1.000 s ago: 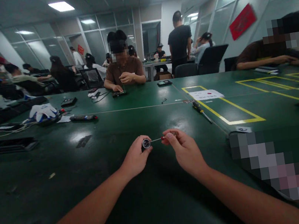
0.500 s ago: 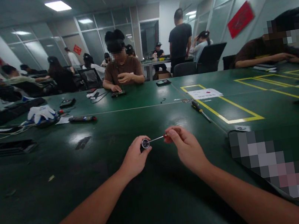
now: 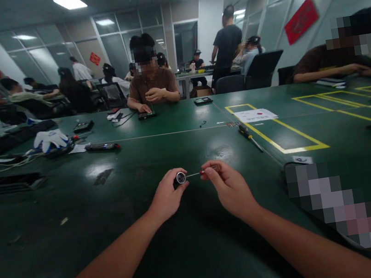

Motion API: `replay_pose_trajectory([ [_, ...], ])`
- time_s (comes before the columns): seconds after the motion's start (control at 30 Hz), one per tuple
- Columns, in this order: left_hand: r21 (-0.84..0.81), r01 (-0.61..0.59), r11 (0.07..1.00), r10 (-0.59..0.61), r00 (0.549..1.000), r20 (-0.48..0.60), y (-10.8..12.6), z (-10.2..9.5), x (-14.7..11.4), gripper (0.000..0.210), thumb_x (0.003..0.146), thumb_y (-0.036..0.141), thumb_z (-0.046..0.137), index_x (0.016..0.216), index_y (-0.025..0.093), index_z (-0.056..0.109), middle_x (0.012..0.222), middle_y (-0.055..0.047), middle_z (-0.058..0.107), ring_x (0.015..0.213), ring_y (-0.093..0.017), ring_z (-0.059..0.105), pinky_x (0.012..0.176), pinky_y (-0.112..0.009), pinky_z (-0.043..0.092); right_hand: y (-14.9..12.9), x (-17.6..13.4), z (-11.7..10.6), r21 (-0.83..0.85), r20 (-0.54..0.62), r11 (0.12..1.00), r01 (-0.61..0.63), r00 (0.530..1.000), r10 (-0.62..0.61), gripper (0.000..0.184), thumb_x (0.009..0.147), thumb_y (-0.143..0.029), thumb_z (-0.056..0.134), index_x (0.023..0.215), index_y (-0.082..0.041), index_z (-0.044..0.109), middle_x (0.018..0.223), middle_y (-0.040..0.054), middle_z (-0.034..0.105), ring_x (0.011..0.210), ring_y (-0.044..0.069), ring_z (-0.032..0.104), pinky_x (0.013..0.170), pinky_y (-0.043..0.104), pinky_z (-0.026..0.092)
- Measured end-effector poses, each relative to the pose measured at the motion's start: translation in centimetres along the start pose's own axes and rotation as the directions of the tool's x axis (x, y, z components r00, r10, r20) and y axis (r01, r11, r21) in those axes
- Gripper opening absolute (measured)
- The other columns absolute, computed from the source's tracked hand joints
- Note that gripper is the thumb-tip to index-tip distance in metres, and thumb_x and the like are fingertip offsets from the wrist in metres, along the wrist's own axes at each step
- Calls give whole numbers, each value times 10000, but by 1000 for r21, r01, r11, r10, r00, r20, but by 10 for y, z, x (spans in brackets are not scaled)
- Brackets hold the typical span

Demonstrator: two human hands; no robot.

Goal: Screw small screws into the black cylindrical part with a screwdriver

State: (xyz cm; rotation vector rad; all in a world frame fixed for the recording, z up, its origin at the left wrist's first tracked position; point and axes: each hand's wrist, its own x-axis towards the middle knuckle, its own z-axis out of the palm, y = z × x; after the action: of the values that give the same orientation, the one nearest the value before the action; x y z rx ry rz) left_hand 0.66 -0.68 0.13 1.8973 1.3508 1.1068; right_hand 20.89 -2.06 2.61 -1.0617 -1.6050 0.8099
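1. Near the centre of the frame is a small round piece (image 3: 180, 178) with a pale metallic rim, its open end turned toward me. I hold it off the surface (image 3: 196, 258).
2. My left fingers (image 3: 169, 176) pinch that piece from the far side, with the thumb below its right edge.
3. Just right of it, a thin-shafted driver (image 3: 194, 174) lies nearly level, pointing left. Its shaft reaches the rim of the piece; I cannot tell whether the tip touches or goes inside.
4. My right fingers (image 3: 216, 178) pinch the driver's handle, which shows a red end next to the shaft; they mostly hide the rest.
5. Right of centre and farther off, a yellow-and-black screwdriver (image 3: 245, 133) lies aslant, its shaft toward the lower right, beside a yellow tape outline (image 3: 303, 149). A white sheet (image 3: 256, 115) lies across the outline's left side.
6. At the lower right lies a dark-edged item, its face masked by blocks.
7. In the left half of the frame a dark pen-like tool (image 3: 103, 147) lies near white-and-blue gloves (image 3: 51, 139); a black tray-like thing (image 3: 7, 183) sits at the left edge.
8. At upper centre, a person in a brown shirt (image 3: 153, 85) sits across from me, one hand at a dark device (image 3: 147, 115).
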Motion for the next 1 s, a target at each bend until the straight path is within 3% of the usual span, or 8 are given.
replay_pose_trajectory([
  [0.17,12,5,1000,-5,999,32,1,0,1,193,887,141,607,1063,218,621,1099,-40,649,1047,-218,601,959,-380,457,-3,-1,-1,-33,26,999,33,999,-32,244,1015,-440,520,1107,-253,647,826,17,695,788,203,680,755,336,512],
  [0.37,8,-3,1000,3,999,33,-2,1,1,187,896,160,600,1072,223,609,1083,-35,646,1032,-218,593,961,-390,448,-7,-2,-2,-34,78,998,57,995,-54,212,1019,-409,519,1088,-255,648,820,9,691,779,193,675,737,322,488],
  [0.63,7,14,1000,-14,999,28,-2,1,1,208,890,171,610,1092,224,612,1109,-48,656,1065,-231,605,988,-405,458,-5,-2,-2,-59,66,998,37,997,-33,243,1020,-443,507,1090,-255,644,822,14,689,777,202,670,735,331,492],
  [0.83,-1,-15,1000,15,999,38,-4,1,1,215,893,164,611,1098,228,612,1128,-48,655,1084,-228,604,999,-401,454,-6,-4,-1,3,107,997,73,992,-73,248,1016,-452,520,1039,-256,671,860,19,688,816,201,669,754,330,500],
  [1.0,3,-24,1000,23,999,39,0,1,1,216,890,152,613,1092,228,609,1128,-40,650,1081,-220,597,994,-380,447,-8,-4,2,73,-1,997,-11,1000,12,244,993,-449,549,1053,-242,663,925,41,711,848,211,686,784,352,528],
])
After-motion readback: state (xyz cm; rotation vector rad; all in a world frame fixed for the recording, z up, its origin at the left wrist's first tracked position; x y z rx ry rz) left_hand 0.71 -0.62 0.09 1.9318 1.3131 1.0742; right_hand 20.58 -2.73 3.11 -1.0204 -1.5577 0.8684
